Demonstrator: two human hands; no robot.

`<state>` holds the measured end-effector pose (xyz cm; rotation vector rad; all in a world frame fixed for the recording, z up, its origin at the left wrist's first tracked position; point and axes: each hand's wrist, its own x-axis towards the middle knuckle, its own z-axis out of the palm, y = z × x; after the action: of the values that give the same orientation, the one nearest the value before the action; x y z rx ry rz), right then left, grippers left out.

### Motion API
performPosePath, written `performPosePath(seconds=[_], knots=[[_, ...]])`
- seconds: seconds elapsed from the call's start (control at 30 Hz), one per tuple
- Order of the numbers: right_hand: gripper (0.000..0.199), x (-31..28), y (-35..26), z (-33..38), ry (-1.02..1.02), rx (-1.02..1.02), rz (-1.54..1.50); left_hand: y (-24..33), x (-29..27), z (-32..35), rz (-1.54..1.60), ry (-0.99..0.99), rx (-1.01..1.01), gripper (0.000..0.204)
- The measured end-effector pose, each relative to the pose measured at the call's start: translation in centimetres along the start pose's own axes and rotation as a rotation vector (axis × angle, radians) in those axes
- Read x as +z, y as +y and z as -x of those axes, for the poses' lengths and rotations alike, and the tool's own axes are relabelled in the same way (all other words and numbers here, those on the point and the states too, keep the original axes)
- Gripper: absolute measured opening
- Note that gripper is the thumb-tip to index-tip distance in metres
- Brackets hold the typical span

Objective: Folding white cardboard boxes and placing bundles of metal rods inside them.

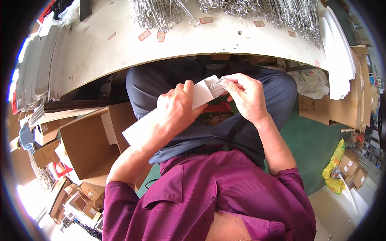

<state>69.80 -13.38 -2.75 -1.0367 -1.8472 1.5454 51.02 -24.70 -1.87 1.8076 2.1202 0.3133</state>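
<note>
Over my lap, my left hand [177, 105] is wrapped round a long, narrow white box [202, 94], which slants from lower left to upper right. The box's flap stands open at the upper right end. Thin metal rods [217, 88] stick out of that end, and my right hand [246, 93] pinches their tips between thumb and fingers. How far the rods reach inside the box is hidden by its walls. Large heaps of similar looped metal rods [155, 14] lie at the far side of the table [120, 48], beyond my hands.
White flat boxes are stacked at the table's left [44, 64] and right ends [337, 52]. An open cardboard carton [86, 140] stands on my left. At the right are a plastic bag [311, 83], more cardboard [356, 96] and a yellow-green bag [335, 164].
</note>
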Motion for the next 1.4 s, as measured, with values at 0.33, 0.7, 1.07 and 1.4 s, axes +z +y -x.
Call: performPosePath(seconds=[0.33,0.7,1.07,1.4], knots=[[0.015,0.6,0.6,-0.1,0.005,0.081,-0.209,0.4,0.5,0.4,-0.014,0.043,-0.005,0.065],[0.011,4.0,3.0,0.6,0.173,-0.015,-0.196,0.2,1.6,1.0,0.057,0.066,-0.007,0.070],[0.022,1.2,2.7,2.3,-0.178,-0.061,-0.121,-0.4,1.1,1.0,0.236,0.004,-0.070,0.071],[0.033,2.7,1.9,2.8,-0.102,0.025,-0.322,0.2,0.7,0.5,0.429,-0.018,-0.037,0.070]])
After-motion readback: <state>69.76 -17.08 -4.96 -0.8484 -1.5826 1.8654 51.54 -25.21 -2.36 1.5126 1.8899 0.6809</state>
